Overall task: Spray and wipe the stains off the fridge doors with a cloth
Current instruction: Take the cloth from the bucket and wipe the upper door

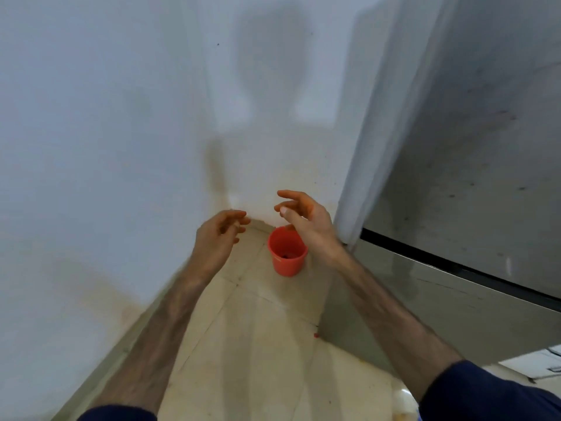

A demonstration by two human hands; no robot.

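i see my left hand (pixel 223 230) and my right hand (pixel 303 215) both raised over the small orange plastic bucket (pixel 287 253), which stands on the pale tiled floor (pixel 258 344) in the corner beside the grey metal fridge (pixel 473 165). both hands are empty: the left hand's fingers (pixel 239 220) hang loosely curled round nothing, and the right hand's fingers (pixel 291 196) are spread and relaxed, just above the bucket's rim. the fridge doors, the thing i must clean, rise to the right of the bucket, the upper door speckled with dark spots, the lower door (pixel 455 305) below a dark seam. a sheer white curtain (pixel 373 132) hangs between the bucket and the fridge's edge.

no cloth and no spray bottle show anywhere here, so my main worry is that i start with nothing to wipe with; something dark sits at the bottom of the bucket, but i cannot tell what it is. the view is blurred, so a reach down could clip the bucket's rim and tip it across the floor. the curtain could also snag my right hand, or get sprayed and dragged over the stains. the white wall (pixel 106 147) left of the bucket leaves little room.
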